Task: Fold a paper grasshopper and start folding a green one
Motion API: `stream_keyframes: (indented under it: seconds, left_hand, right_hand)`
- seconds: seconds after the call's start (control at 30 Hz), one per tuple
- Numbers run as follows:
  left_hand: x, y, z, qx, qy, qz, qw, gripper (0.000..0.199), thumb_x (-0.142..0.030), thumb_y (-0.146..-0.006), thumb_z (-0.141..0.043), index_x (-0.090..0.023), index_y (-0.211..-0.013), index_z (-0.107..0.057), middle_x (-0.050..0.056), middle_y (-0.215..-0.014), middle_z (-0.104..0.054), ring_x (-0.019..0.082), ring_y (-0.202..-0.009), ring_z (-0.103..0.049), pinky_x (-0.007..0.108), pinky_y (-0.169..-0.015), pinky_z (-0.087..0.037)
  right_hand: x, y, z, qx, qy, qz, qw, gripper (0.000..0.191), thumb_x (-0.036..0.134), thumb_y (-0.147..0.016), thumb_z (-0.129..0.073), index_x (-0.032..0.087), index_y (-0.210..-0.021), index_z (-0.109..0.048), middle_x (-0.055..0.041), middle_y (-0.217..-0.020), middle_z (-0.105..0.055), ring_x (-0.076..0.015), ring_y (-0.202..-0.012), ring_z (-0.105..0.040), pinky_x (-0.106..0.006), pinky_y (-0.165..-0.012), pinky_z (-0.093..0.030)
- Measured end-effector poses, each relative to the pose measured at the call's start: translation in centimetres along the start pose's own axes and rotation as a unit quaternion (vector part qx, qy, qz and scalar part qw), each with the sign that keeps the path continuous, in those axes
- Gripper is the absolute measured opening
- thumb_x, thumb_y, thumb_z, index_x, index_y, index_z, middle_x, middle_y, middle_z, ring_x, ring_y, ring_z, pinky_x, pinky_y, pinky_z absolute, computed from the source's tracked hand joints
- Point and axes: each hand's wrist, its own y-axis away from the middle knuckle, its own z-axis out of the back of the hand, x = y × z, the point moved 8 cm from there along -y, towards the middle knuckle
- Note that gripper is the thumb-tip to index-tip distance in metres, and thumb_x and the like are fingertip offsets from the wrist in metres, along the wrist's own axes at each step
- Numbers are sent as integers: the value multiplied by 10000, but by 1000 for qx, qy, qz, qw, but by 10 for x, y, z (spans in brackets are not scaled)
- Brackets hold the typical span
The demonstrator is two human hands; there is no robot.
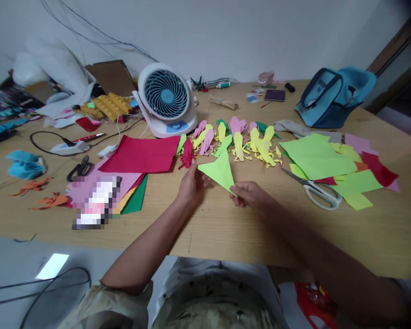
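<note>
A folded light-green paper triangle (221, 171) is held above the table between both hands. My left hand (191, 183) is closed on its left corner. Fingers of my right hand (245, 193) pinch the lower right corner. Just beyond the paper lies a row of small cut paper figures (239, 144) in pink, yellow, green and red. To the left is a large red sheet (140, 154). Scissors (320, 193) with white and grey handles rest on the right, beside a pile of green, yellow and red sheets (320, 157).
A white fan (166, 98) stands at the back of the wooden table (212, 233). Farther right is a blue bag (332, 98). Black scissors (80, 169), a blurred-out flat object (97, 203), orange paper pieces (53, 200) and a white power strip (70, 147) lie on the left.
</note>
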Motion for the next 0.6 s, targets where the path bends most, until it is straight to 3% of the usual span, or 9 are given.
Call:
stream_keyframes:
  seconds: [0.1, 0.23, 0.33, 0.5, 0.6]
  left_hand:
    - [-8, 0, -6, 44, 19, -29, 998, 458, -630, -768, -731, -183, -852, -672, 3, -710, -596, 89, -556, -517, 219, -469, -355]
    - [-16, 9, -18, 98, -8, -61, 993, 534, -675, -812, -658, -215, -1080, -707, 49, -1007, -672, 108, -716, -590, 217, -551, -420]
    - [-18, 15, -23, 119, -79, -89, 986, 523, -638, -860, -627, -225, -1176, -684, 58, -1030, -679, 123, -794, -601, 213, -627, -451]
    - [-13, 16, -22, 129, -112, -103, 980, 392, -480, -859, -706, -244, -1170, -678, 58, -1172, -649, 138, -904, -615, 215, -693, -503]
    - [-10, 12, -19, 113, -79, -76, 988, 363, -497, -813, -746, -227, -1051, -703, 46, -1065, -679, 141, -847, -641, 226, -661, -528]
  right_hand:
    - [1, 3, -4, 15, -92, -3, 996, 504, 660, -726, -699, 184, -675, -542, 51, -519, -493, -66, -454, -384, -233, -461, -243]
    - [2, 4, -14, 63, -208, 6, 976, 473, 568, -750, -749, 190, -636, -488, 73, -503, -419, -57, -446, -311, -241, -480, -225]
    - [1, 4, -21, 98, -251, 4, 963, 462, 526, -775, -749, 187, -617, -479, 70, -507, -419, -54, -442, -282, -242, -474, -213]
    - [-5, 3, -20, 82, -222, -17, 972, 436, 574, -768, -742, 161, -735, -604, 31, -556, -516, -74, -483, -418, -234, -492, -297]
    - [-7, 1, -10, 40, -177, -13, 983, 493, 653, -801, -661, 164, -868, -651, -11, -643, -614, -103, -533, -501, -255, -532, -373]
